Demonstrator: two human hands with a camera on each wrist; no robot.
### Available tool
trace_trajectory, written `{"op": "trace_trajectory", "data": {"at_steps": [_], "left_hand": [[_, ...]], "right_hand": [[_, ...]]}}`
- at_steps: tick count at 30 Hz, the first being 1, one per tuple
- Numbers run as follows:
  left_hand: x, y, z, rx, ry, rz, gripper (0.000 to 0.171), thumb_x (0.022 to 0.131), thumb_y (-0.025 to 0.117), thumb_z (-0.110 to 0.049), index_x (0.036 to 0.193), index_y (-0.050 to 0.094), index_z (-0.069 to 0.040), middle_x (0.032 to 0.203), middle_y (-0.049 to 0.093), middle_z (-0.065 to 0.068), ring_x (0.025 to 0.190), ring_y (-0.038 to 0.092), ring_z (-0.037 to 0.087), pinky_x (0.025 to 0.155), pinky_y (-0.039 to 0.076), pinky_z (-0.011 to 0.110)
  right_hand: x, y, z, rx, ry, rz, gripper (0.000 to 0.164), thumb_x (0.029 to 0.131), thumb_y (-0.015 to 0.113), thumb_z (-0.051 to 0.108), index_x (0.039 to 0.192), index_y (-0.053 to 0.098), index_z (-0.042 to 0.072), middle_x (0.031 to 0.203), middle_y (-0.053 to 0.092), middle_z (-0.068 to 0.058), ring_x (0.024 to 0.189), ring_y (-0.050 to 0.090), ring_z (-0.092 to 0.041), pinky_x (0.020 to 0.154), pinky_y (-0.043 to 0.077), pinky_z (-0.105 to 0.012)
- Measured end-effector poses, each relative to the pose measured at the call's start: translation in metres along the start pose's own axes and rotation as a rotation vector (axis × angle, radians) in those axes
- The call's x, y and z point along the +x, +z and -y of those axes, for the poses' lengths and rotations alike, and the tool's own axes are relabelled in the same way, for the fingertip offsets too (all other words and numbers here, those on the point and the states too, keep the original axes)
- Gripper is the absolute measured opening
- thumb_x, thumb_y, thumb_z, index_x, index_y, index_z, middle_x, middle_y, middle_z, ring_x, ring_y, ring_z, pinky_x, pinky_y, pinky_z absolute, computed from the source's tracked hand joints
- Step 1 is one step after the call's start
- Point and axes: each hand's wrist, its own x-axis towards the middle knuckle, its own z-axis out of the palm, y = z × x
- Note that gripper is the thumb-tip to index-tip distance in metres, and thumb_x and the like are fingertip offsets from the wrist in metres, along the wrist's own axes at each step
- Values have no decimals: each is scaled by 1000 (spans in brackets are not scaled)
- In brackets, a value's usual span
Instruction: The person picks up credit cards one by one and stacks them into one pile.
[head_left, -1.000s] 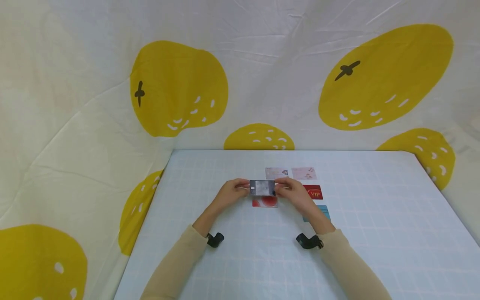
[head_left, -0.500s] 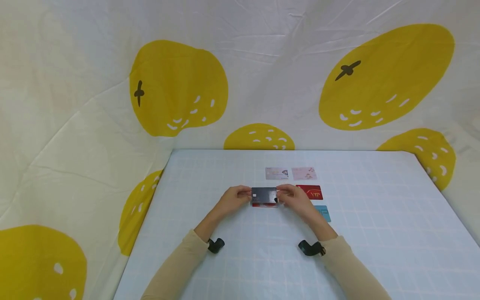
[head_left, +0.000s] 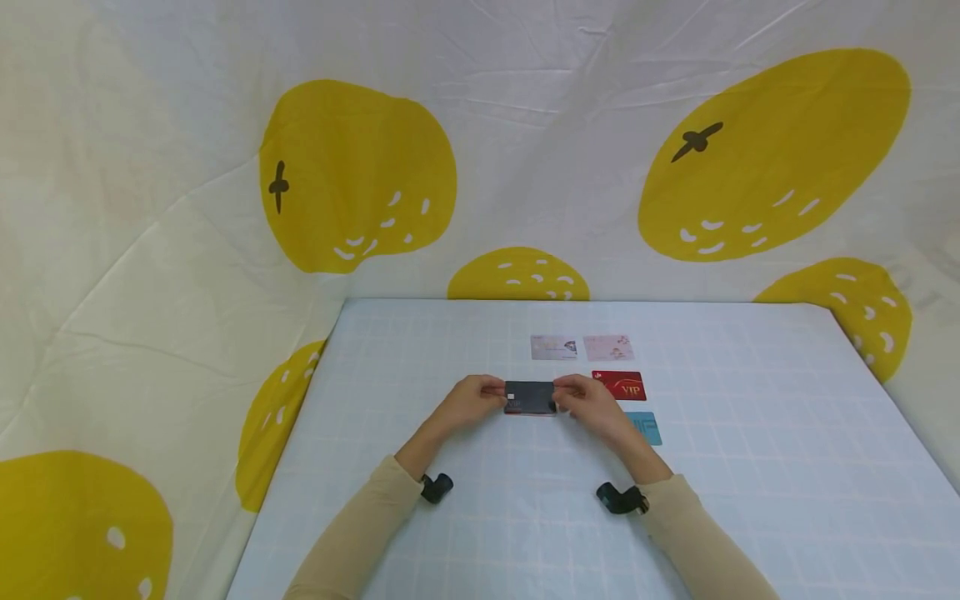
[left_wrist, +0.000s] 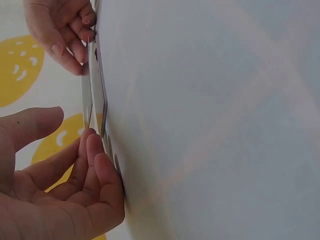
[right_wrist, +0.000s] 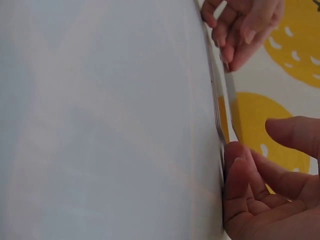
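Both hands hold a dark card point(head_left: 530, 395) with a chip and faint VIP lettering, low over the table. The left hand's point(head_left: 467, 403) fingertips are at its left end, and the right hand's point(head_left: 592, 405) at its right end. Beneath it lies a red-and-white card, almost wholly hidden; only a thin red strip shows along the front. Edge-on in the left wrist view, the held card point(left_wrist: 86, 100) stands slightly apart from what lies below. The right wrist view shows the same narrow gap under the card point(right_wrist: 231, 105). Each near thumb sticks out, away from the card.
Right of the hands lie a red VIP card point(head_left: 619, 386) and a teal card point(head_left: 645, 427), the latter partly behind the right forearm. Farther back are a silvery card point(head_left: 554, 347) and a pink card point(head_left: 609, 347). A pale checked cloth point(head_left: 420, 350) covers the table.
Both hands have lowered the dark card toward the person and tilted its face into view. It now covers nearly all of the red-and-white card, which showed more before.
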Motion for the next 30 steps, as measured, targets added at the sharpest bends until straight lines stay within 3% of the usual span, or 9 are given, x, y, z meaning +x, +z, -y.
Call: {"op": "trace_trajectory", "data": {"at_steps": [9,30], "left_hand": [[2,3,-1,72,-6,-2,34,93,67,-16,122,67,3,107,70,7,101,65,20,90,52,37],[4,4,-4,119,-26,6,34,95,67,-19,122,67,1,106,69,5,99,63,19,89,51,38]], "right_hand": [[3,3,0,-60,15,-10,31,97,67,19,125,65,6,104,68,-5,88,63,-22,78,54,-33],[3,4,-3,-104,1,-14,30,98,67,19,125,65,6,102,68,-4,88,63,-21,78,55,-33]]}}
